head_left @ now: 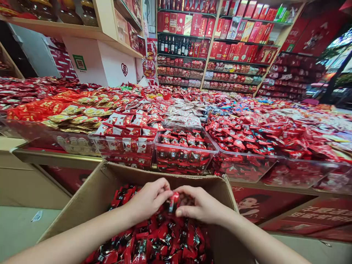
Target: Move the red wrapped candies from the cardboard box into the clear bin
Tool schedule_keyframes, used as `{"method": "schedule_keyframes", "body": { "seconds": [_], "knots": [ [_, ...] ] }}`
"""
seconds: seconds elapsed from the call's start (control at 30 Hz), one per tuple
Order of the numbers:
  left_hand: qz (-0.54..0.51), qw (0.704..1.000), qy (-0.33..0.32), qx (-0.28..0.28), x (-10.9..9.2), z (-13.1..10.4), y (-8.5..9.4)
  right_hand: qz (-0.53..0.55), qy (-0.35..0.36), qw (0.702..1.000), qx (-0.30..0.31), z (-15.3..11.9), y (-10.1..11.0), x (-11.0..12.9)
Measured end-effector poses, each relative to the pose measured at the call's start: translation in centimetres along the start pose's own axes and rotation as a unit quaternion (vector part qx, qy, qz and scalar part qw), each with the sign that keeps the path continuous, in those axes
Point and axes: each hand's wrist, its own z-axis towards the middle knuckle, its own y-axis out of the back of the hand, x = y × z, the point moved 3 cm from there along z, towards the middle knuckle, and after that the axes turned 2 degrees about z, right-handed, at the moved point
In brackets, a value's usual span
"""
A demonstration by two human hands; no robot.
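Here, at the frame's lower centre, the left hand (152, 198) and right hand (202, 205) pinch a red packet (173, 201) over a cardboard box (82, 205).

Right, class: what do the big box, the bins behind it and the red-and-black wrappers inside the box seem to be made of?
Box: matt brown cardboard, by its dull, papery edges.
Bins: probably clear, glossy plastic; contents show through and rims catch light.
Wrappers: shiny film, by their crinkles and highlights; plastic or foil, unclear.
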Motion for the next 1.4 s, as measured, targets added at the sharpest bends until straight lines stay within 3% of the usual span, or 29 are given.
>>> {"method": "schedule_keyframes", "body": {
  "seconds": [0.07, 0.2, 0.37, 0.6, 0.73, 0.83, 0.9, 0.97, 1.03, 1.1, 1.23, 1.33, 1.4],
  "knots": [
    [-0.115, 0.993, 0.021, -0.032, -1.3, 0.5, 0.4, 0.097, -0.004, 0.995, -0.025, 0.1, 0.1, 0.2],
    [-0.322, 0.945, 0.033, -0.048, -2.1, 0.7, -0.1, 0.189, -0.011, 0.98, -0.056, -0.1, 0.5, 0.1],
    [-0.445, 0.895, 0.01, -0.015, -2.1, 0.7, -1.3, 0.236, -0.018, 0.963, -0.126, -0.4, 1.4, -0.3],
    [-0.358, 0.933, 0.001, -0.017, -2.7, 0.3, -1.2, 0.193, 0.024, 0.971, -0.141, -1.0, 1.8, 1.0],
    [-0.322, 0.946, -0.025, 0.008, -3.4, 0.0, -0.9, 0.239, 0.025, 0.959, -0.151, -1.8, 1.4, 1.7],
    [-0.148, 0.983, -0.083, -0.072, -3.9, 0.2, 0.4, 0.354, -0.01, 0.921, -0.16, -2.4, 1.0, 2.0],
    [-0.039, 0.98, -0.154, -0.123, -4.5, 0.4, 1.3, 0.429, -0.018, 0.887, -0.171, -2.6, 1.0, 2.2],
    [-0.003, 0.965, -0.217, -0.145, -5.2, 0.6, 1.8, 0.453, -0.032, 0.87, -0.192, -2.7, 1.2, 2.3],
    [-0.022, 0.96, -0.229, -0.162, -5.6, 0.7, 2.2, 0.433, -0.045, 0.873, -0.219, -2.6, 1.4, 2.1],
    [-0.099, 0.962, -0.189, -0.171, -5.7, 0.8, 2.2, 0.409, -0.038, 0.879, -0.243, -2.5, 1.6, 1.9],
    [-0.269, 0.954, -0.08, -0.105, -5.3, 1.0, 1.4, 0.388, -0.008, 0.884, -0.262, -2.3, 1.4, 1.6],
    [-0.282, 0.952, -0.07, -0.096, -5.6, 1.2, 1.8, 0.373, -0.011, 0.892, -0.255, -2.7, 1.4, 1.5],
    [-0.223, 0.96, -0.118, -0.124, -6.3, 1.9, 3.4, 0.346, -0.007, 0.9, -0.264, -3.3, 2.1, 1.7]
  ]
}}
